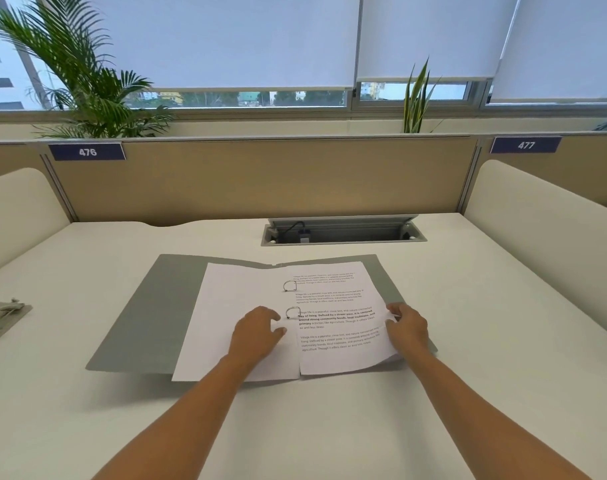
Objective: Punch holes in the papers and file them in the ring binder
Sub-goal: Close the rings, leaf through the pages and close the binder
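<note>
A white desk (468, 341) fills the lower half of the frame, closed off at the back by a tan partition (260, 181) that carries two blue number plates, one reading 476 (87, 152) at upper left and one reading 477 (525, 145) at upper right. Behind the partition stand two plants, a palm (84, 81) at upper left and a thin-leaved one (416, 98) right of centre, in front of windows with three lowered blinds (226, 39). One cable hatch (340, 230) is sunk in the desk just above centre, its lid raised.

One grey ring binder (139, 323) lies open and flat at centre. Two metal rings (290, 285) rise from its spine, one above the other in the picture. A blank white sheet (226, 299) lies to the left of the rings and a printed sheet (340, 306) with four blocks of text lies to the right; how many sheets lie under each I cannot tell.

The left hand (257, 332) rests beside the lower ring with its fingers curled, pinching a small fold of paper at the inner edge. The right hand (407, 327) grips the right edge of the printed sheet, thumb on top and fingers under, and that edge is lifted and bent.

One grey hole punch (2, 320) sits at the far left edge of the frame, well apart from the binder.
</note>
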Demonstrator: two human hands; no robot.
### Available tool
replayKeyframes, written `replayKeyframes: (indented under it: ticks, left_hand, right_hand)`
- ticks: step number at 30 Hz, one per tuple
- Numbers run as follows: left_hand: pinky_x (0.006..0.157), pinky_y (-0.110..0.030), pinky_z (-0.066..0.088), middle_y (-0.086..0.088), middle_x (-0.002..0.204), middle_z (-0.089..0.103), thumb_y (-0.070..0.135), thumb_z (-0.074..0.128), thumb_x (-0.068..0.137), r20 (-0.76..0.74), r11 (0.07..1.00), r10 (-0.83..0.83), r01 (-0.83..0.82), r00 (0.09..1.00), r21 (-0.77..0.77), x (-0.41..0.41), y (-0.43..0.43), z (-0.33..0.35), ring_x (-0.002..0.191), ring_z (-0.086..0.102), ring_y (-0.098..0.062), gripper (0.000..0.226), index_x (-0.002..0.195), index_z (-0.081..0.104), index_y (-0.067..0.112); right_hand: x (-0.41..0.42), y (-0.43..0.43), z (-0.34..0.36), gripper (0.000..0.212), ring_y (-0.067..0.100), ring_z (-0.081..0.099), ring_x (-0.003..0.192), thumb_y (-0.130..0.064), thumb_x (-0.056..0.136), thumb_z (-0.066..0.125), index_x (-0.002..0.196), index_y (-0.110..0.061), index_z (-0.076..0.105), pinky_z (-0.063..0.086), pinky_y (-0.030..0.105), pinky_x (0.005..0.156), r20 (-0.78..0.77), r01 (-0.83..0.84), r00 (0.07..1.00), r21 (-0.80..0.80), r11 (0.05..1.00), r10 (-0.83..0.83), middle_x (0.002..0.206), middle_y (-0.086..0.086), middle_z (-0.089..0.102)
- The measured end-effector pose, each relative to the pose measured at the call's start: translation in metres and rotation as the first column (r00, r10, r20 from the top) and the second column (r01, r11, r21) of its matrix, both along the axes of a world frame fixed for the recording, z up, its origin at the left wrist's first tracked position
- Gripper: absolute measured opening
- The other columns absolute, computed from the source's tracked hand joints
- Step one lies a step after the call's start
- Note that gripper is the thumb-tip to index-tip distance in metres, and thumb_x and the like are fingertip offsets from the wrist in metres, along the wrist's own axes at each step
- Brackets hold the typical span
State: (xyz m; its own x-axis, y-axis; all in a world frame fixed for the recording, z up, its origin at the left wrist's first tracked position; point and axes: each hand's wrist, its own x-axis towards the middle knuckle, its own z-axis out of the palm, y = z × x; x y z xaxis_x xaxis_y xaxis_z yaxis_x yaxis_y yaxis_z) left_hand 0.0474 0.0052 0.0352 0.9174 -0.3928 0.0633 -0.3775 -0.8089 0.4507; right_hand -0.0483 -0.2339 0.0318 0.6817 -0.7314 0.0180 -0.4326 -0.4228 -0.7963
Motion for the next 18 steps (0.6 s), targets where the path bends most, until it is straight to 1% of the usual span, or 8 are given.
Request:
replayKeyframes:
  ticks: [3,5,7,9,10,12,15,18]
  left_hand:
    - [0.094,-0.024,0.039,-0.001,0.118,0.064,0.024,0.056,0.090,0.018,0.988,-0.031,0.034,0.999,-0.150,-0.008,-0.023,0.010,0.111,0.056,-0.016,0.023,0.108,0.066,0.013]
    - [0.087,-0.024,0.046,-0.005,0.105,0.070,0.019,0.059,0.088,-0.051,0.967,-0.071,0.056,0.996,-0.247,-0.014,-0.041,0.016,0.094,0.062,-0.015,0.021,0.101,0.070,0.008]
    - [0.079,-0.026,0.051,-0.011,0.092,0.071,0.015,0.061,0.087,-0.194,0.924,-0.106,0.025,0.975,-0.380,-0.019,-0.057,0.020,0.081,0.062,-0.015,0.020,0.098,0.071,0.002]
    - [0.073,-0.027,0.056,-0.013,0.082,0.069,0.013,0.063,0.086,-0.371,0.849,-0.143,-0.079,0.917,-0.522,-0.025,-0.071,0.022,0.072,0.063,-0.017,0.022,0.099,0.069,-0.004]
    - [0.069,-0.024,0.057,-0.012,0.079,0.067,0.013,0.062,0.087,-0.452,0.816,-0.162,-0.139,0.877,-0.561,-0.027,-0.077,0.023,0.069,0.064,-0.018,0.024,0.100,0.067,-0.006]
    - [0.060,-0.018,0.056,-0.010,0.077,0.066,0.017,0.062,0.088,-0.565,0.777,-0.179,-0.237,0.805,-0.584,-0.030,-0.089,0.024,0.065,0.064,-0.018,0.029,0.103,0.064,-0.008]
    - [0.051,-0.018,0.054,-0.011,0.076,0.065,0.022,0.061,0.088,-0.632,0.732,-0.170,-0.332,0.757,-0.595,-0.032,-0.099,0.027,0.063,0.064,-0.019,0.030,0.099,0.064,-0.006]
    - [0.043,-0.016,0.050,-0.010,0.073,0.064,0.016,0.063,0.087,-0.629,0.715,-0.151,-0.355,0.763,-0.602,-0.032,-0.102,0.028,0.061,0.064,-0.019,0.023,0.093,0.065,-0.006]
  right_hand:
    - [-0.001,0.002,0.004,0.038,0.028,0.056,0.113,0.005,0.087,0.044,0.120,-0.008,0.059,0.041,0.026,0.093,0.040,-0.017,0.999,0.001,1.000,0.017,0.125,0.010,0.061]
    - [0.000,0.005,0.005,0.037,0.025,0.058,0.111,0.005,0.087,0.045,0.118,-0.008,0.060,0.040,0.022,0.089,0.073,-0.044,0.996,0.013,0.999,0.043,0.123,0.008,0.063]
    - [0.000,0.010,0.008,0.032,0.023,0.060,0.107,0.000,0.088,0.051,0.117,-0.008,0.062,0.039,0.019,0.085,0.142,-0.080,0.987,0.053,0.995,0.072,0.120,0.007,0.065]
    - [0.001,0.016,0.011,0.026,0.022,0.062,0.106,-0.008,0.090,0.055,0.114,-0.006,0.063,0.041,0.021,0.083,0.230,-0.127,0.969,0.128,0.984,0.095,0.115,0.008,0.067]
    - [0.002,0.019,0.011,0.024,0.023,0.062,0.105,-0.012,0.092,0.054,0.112,-0.005,0.064,0.042,0.023,0.082,0.264,-0.157,0.958,0.163,0.974,0.110,0.113,0.009,0.067]
    - [0.004,0.024,0.011,0.024,0.024,0.061,0.102,-0.015,0.095,0.049,0.110,-0.006,0.065,0.046,0.028,0.082,0.289,-0.208,0.947,0.206,0.956,0.143,0.112,0.011,0.067]
    - [0.006,0.030,0.008,0.023,0.026,0.059,0.107,-0.014,0.095,0.048,0.107,-0.010,0.066,0.048,0.037,0.095,0.291,-0.254,0.939,0.225,0.940,0.184,0.115,0.009,0.066]
    - [0.005,0.033,0.005,0.023,0.021,0.059,0.106,-0.011,0.095,0.047,0.107,-0.012,0.066,0.046,0.029,0.094,0.279,-0.296,0.931,0.198,0.934,0.236,0.111,0.005,0.065]
